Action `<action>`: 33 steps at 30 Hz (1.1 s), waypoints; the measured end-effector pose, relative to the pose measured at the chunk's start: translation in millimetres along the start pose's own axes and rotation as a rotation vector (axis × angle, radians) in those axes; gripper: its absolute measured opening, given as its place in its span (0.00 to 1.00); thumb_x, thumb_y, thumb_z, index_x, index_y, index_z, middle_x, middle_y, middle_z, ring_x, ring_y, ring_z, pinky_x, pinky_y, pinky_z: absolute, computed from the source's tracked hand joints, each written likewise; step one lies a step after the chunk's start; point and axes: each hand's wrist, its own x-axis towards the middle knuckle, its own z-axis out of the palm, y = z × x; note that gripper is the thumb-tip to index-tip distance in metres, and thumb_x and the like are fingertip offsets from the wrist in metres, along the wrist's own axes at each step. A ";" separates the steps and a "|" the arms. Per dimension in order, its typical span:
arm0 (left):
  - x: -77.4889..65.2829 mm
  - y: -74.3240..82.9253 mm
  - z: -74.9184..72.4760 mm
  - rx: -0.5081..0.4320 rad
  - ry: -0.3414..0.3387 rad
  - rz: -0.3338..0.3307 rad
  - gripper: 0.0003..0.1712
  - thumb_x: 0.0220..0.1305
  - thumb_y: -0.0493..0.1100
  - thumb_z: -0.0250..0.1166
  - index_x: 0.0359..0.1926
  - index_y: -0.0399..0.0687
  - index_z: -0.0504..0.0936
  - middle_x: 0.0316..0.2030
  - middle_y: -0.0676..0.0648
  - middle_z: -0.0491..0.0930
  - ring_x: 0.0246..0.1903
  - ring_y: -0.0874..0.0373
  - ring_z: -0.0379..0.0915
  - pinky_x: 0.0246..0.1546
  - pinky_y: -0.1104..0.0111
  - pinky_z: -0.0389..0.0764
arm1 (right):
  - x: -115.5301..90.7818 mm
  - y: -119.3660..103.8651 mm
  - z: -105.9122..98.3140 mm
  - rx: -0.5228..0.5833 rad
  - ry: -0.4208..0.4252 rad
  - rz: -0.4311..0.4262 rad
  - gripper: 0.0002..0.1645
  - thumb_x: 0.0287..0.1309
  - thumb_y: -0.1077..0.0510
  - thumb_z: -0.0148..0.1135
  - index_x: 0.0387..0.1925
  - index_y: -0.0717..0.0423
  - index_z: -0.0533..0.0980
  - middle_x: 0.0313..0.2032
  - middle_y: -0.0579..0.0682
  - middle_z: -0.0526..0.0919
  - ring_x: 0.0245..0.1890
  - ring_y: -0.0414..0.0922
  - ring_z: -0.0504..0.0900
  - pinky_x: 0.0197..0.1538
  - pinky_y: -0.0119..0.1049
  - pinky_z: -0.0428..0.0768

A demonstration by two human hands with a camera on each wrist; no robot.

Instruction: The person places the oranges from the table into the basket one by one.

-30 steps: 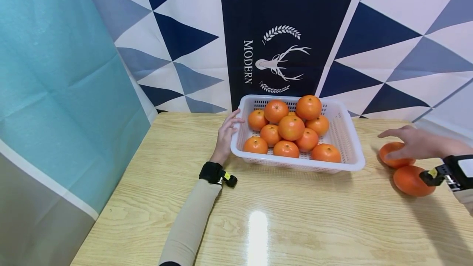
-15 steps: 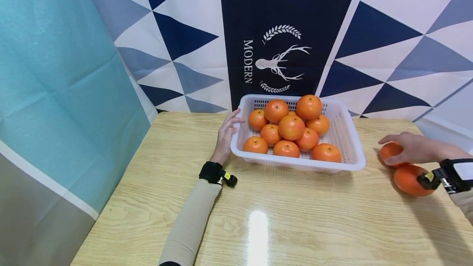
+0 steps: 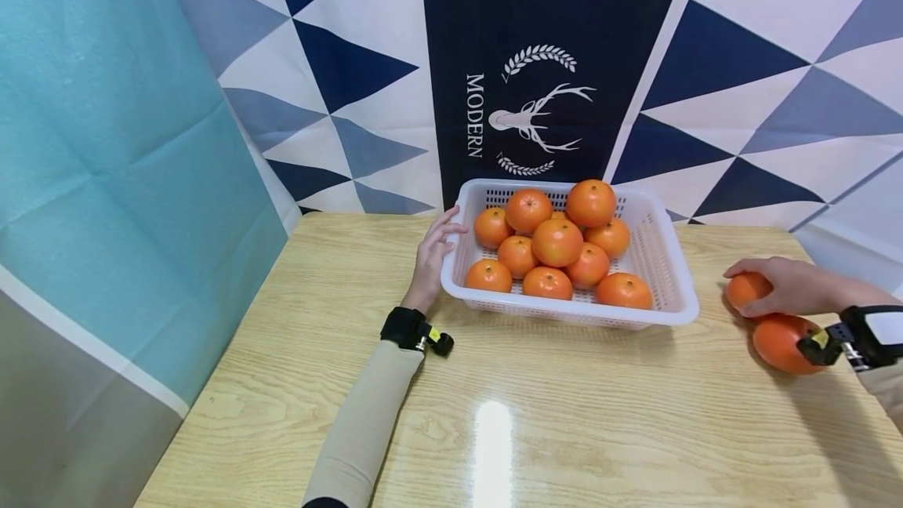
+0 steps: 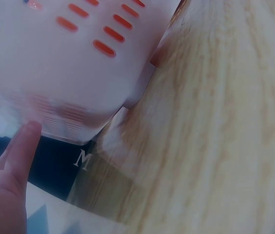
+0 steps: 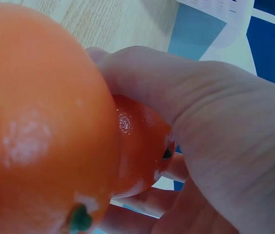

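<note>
My left hand rests at the left end of a white plastic basket, fingers on its rim. In the left wrist view a straight digit touches the basket's outer wall. On the right, my right hand grips an orange between thumb and fingers. Seen from the right wrist, the thumb curves over this orange, and fingers lie on its far side. A second orange sits beside it, nearer to me; it fills the left of the right wrist view.
Several oranges lie piled in the basket, with bare basket floor at its right end. Everything stands on a light wooden table. A patterned cloth hangs behind, and a blue curtain hangs to the left.
My right hand has lowered over the far orange, and its fingers and thumb have closed round it. The left hand, the basket and the other oranges stay in place.
</note>
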 end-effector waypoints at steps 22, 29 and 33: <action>-14.5 51.9 12.2 0.050 0.042 0.060 0.23 0.74 0.43 0.52 0.56 0.42 0.89 0.84 0.43 0.71 0.88 0.42 0.61 0.89 0.49 0.64 | -1.9 -5.8 -12.7 0.008 0.022 0.004 0.39 0.60 0.58 0.83 0.66 0.71 0.76 0.43 0.55 0.85 0.40 0.49 0.78 0.40 0.34 0.76; -13.7 59.2 15.2 0.046 0.044 0.007 0.23 0.74 0.38 0.50 0.58 0.33 0.87 0.84 0.43 0.71 0.88 0.45 0.59 0.90 0.45 0.60 | 0.7 -12.7 -28.8 -0.003 0.040 0.022 0.41 0.58 0.60 0.84 0.66 0.75 0.75 0.42 0.57 0.86 0.39 0.50 0.80 0.41 0.38 0.79; -2.3 12.5 3.6 0.008 0.015 -0.015 0.23 0.74 0.39 0.52 0.58 0.44 0.90 0.84 0.58 0.71 0.88 0.58 0.58 0.91 0.51 0.58 | 0.6 -21.5 -43.5 -0.037 0.074 0.028 0.39 0.58 0.60 0.84 0.64 0.75 0.75 0.41 0.58 0.86 0.39 0.51 0.80 0.41 0.42 0.81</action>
